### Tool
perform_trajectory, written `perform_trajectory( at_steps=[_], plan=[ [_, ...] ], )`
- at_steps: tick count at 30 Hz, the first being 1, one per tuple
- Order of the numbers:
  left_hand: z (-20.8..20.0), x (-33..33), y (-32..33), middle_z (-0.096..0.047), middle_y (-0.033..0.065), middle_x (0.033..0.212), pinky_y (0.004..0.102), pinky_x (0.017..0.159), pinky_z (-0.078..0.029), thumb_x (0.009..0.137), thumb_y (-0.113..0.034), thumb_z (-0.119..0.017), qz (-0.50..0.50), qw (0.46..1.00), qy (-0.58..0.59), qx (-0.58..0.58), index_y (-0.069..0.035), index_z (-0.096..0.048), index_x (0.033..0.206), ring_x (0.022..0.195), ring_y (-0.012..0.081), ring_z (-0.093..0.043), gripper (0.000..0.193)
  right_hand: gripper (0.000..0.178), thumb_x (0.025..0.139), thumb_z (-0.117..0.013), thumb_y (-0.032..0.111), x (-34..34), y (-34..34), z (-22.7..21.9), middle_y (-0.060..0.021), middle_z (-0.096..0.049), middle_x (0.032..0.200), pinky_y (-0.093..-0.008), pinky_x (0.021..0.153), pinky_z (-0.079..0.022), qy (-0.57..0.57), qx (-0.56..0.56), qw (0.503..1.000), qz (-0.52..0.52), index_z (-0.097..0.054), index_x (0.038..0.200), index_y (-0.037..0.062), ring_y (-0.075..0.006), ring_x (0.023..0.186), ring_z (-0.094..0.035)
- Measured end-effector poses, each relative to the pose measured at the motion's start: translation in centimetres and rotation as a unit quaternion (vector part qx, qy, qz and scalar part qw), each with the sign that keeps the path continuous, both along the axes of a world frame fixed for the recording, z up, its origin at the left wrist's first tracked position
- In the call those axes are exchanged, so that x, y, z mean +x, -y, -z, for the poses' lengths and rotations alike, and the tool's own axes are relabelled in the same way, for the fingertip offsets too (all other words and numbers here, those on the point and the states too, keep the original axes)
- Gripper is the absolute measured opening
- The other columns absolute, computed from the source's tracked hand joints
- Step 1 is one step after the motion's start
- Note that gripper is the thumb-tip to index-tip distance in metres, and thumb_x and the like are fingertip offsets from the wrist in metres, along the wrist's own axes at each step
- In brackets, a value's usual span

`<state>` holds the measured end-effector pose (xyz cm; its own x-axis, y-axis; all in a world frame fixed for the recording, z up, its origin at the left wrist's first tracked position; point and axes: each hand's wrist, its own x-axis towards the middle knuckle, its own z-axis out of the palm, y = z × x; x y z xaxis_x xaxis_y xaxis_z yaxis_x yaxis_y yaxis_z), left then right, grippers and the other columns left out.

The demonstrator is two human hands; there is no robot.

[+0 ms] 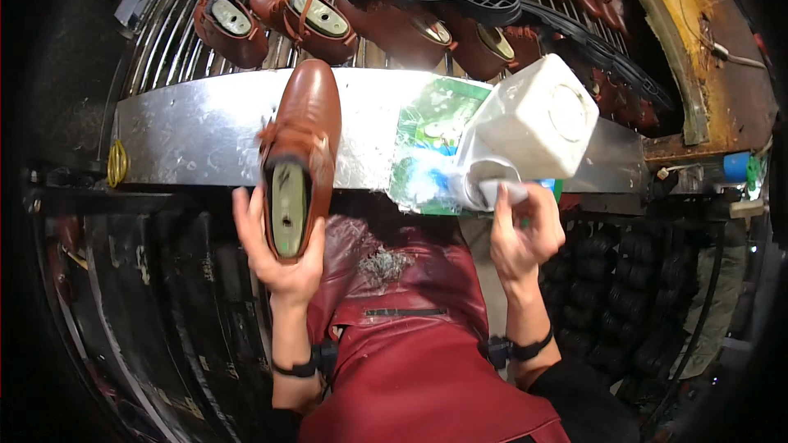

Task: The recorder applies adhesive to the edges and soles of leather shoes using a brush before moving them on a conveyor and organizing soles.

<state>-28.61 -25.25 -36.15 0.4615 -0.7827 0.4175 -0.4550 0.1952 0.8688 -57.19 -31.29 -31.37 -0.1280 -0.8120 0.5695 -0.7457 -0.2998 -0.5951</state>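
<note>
Head view: the brown shoe point(318, 143) is in the left hand point(289, 272), with its heel cradled near the palm, fingers along its left side and the thumb on its right. Its long axis runs almost straight away from the body, toe farthest and leaning slightly right, opening facing up; it overlaps the metal ledge point(197, 127) in the picture, and whether it touches cannot be told. The right hand point(527, 234) is well apart, to the right of the heel, so the left is plainly the nearer one, and the toe lies up and to the left of the right hand. Thumb and fingers there are drawn together on a small white piece point(505, 192), blurred, at the mouth of a cup point(466, 166). Just beyond the cup is a white jug point(538, 115), base toward the camera, over a green sheet point(413, 135).
</note>
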Motion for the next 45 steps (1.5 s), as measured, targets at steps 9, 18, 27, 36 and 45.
perform_trajectory(
  at_steps=[9,18,27,36,45],
  plan=[
    [-5.5,4.6,9.0,-0.077,0.0089,0.099,0.0347,0.086,-0.059,0.084,-0.012,-0.083,0.085,0.952,-0.136,0.261,0.003,-0.071,0.119,0.092,0.0244,-0.075,0.040,0.013,0.086,-0.082,-0.004,-2.0,0.2,-0.6,-0.0101,-0.071,0.083,-0.0283,0.058,-0.048,0.096,0.081,0.992,-0.008,-0.076,0.097,-0.0030,-0.0161,0.064,-0.062],
    [2.1,6.4,1.9,-0.047,0.0145,0.160,0.0530,0.126,-0.034,0.103,-0.014,-0.063,0.352,0.810,-0.468,-0.003,-0.006,-0.038,0.160,0.149,0.0330,-0.044,0.064,0.015,0.084,-0.082,-0.008,-3.4,-3.1,1.2,-0.0161,-0.073,0.087,-0.0318,0.068,-0.056,0.072,0.041,0.996,-0.030,-0.072,0.095,-0.0046,-0.0258,0.076,-0.072],
    [2.4,-0.8,1.8,-0.063,0.0309,0.138,0.0531,0.108,-0.052,0.102,-0.012,-0.064,0.127,0.961,0.151,-0.193,-0.001,-0.058,0.107,0.129,0.0488,-0.061,0.013,0.012,0.096,-0.074,-0.001,-4.8,-6.1,0.9,-0.0134,-0.071,0.098,-0.0246,0.066,-0.054,0.372,0.164,0.913,-0.033,-0.064,0.101,-0.0040,-0.0126,0.074,-0.066],
    [4.0,1.5,-0.1,-0.065,0.0259,0.138,0.0485,0.103,-0.054,0.094,-0.001,-0.068,0.115,0.927,0.352,-0.063,-0.006,-0.053,0.126,0.126,0.0414,-0.064,0.035,0.015,0.098,-0.073,0.001,4.8,0.4,3.1,-0.0147,-0.074,0.088,-0.0266,0.060,-0.056,0.559,0.312,0.729,-0.242,-0.070,0.109,-0.0087,-0.0157,0.070,-0.071],
    [3.9,1.9,0.5,-0.069,0.0271,0.129,0.0487,0.099,-0.056,0.094,-0.003,-0.070,0.126,0.920,0.363,-0.083,-0.003,-0.057,0.118,0.121,0.0423,-0.067,0.028,0.017,0.096,-0.075,0.006,7.8,6.3,4.2,-0.0133,-0.076,0.086,-0.0302,0.056,-0.056,0.471,0.307,0.785,-0.259,-0.073,0.104,-0.0084,-0.0187,0.066,-0.071]
  ],
)
